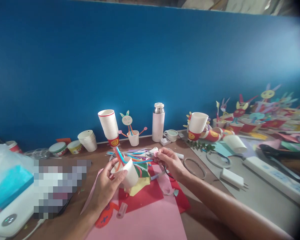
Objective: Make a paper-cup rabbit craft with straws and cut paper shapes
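My left hand (107, 181) is wrapped round a white paper cup (130, 176), tilted above the coloured paper. Orange and blue pipe cleaners (119, 156) stick up out of this cup, and one blue length reaches right toward my other hand. Between thumb and fingertips, my right hand (172, 162) pinches a small pink paper disc (155, 154). Whether the disc touches the blue pipe cleaner's tip cannot be made out. Beneath lie pink sheets (145, 221), red paper (140, 201), a yellow piece (139, 187) and a red rabbit-like cutout (105, 216).
Behind stand stacked cups (108, 125), a finished rabbit cup figure (133, 137) and a pink flask (158, 124). More rabbit cups (236, 125) crowd the right. A power strip (275, 178) and charger (232, 178) lie nearer; a white device (12, 213) is at left.
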Motion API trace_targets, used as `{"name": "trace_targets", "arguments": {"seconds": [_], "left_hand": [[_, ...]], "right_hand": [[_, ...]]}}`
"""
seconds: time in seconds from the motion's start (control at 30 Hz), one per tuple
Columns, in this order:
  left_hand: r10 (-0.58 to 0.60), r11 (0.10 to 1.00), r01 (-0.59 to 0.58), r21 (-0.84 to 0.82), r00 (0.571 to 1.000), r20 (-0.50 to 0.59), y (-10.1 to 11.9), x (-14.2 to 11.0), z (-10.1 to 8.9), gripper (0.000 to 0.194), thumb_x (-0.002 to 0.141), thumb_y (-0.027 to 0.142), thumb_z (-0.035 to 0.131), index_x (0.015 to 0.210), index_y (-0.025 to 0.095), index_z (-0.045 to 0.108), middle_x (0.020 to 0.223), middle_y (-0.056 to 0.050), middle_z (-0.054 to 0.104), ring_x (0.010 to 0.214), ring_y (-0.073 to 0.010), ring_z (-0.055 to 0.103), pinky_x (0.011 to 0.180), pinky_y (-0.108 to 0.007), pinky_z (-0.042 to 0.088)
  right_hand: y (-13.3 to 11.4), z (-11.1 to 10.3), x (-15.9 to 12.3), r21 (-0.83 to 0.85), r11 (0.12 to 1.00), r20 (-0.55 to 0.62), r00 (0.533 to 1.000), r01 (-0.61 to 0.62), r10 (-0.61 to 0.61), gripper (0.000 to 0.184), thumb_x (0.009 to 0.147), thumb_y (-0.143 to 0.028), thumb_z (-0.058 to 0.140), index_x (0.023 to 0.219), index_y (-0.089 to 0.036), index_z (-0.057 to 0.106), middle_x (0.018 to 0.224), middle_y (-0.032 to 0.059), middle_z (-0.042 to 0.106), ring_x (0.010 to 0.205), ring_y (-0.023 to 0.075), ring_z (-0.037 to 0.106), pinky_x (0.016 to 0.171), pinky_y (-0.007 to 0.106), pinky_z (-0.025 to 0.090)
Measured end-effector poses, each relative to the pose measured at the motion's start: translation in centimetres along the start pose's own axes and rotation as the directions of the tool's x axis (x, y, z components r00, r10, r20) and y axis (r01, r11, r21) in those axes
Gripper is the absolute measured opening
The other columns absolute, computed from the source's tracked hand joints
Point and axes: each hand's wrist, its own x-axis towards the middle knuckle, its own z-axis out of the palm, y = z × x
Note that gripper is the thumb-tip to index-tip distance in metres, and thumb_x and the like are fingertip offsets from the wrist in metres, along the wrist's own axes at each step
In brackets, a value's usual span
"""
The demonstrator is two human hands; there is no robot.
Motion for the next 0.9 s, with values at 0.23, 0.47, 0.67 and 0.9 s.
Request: {"name": "trace_targets", "arguments": {"seconds": [0.23,0.47,0.67,0.9], "left_hand": [[0.000,1.000,0.000,0.015,1.000,-0.012,0.0,0.0,0.0,0.053,0.065,0.038,0.065,0.111,0.020,0.047,0.107,-0.006,0.062,0.082,-0.0213,0.064,0.063,-0.026,0.052],[0.042,0.996,-0.045,0.083,0.999,0.031,-0.1,0.2,-0.5,0.053,0.064,0.037,0.065,0.112,0.019,0.050,0.111,-0.007,0.062,0.091,-0.0240,0.062,0.069,-0.028,0.052],[0.033,0.992,-0.045,0.118,0.994,0.106,0.5,0.3,-1.1,0.060,0.062,0.036,0.067,0.115,0.014,0.049,0.116,-0.012,0.059,0.103,-0.0266,0.056,0.081,-0.032,0.048],[-0.011,0.998,-0.002,0.057,0.971,0.239,1.3,0.1,-1.2,0.063,0.059,0.034,0.069,0.116,0.015,0.051,0.109,-0.009,0.063,0.098,-0.0273,0.058,0.078,-0.031,0.049]], "right_hand": [[-1.3,1.3,-0.9,-0.156,0.988,0.049,0.999,-0.004,0.011,0.019,0.071,-0.033,0.062,0.066,-0.017,0.054,0.076,0.0004,0.060,0.058,0.0082,0.047,0.051,0.020,0.033],[-0.4,1.6,-1.0,-0.347,0.938,0.107,0.994,0.018,0.021,0.025,0.070,-0.040,0.061,0.069,-0.015,0.056,0.066,0.0008,0.059,0.058,0.0103,0.050,0.054,0.022,0.038],[0.2,1.3,-1.1,-0.490,0.870,0.100,0.995,0.053,-0.004,0.025,0.071,-0.040,0.060,0.072,-0.015,0.059,0.066,0.0019,0.060,0.060,0.0127,0.053,0.053,0.022,0.040],[0.0,0.9,-0.9,-0.620,0.781,0.100,0.995,0.078,-0.020,0.023,0.074,-0.037,0.056,0.069,-0.015,0.058,0.060,-0.0006,0.055,0.054,0.0093,0.046,0.048,0.020,0.034]]}}
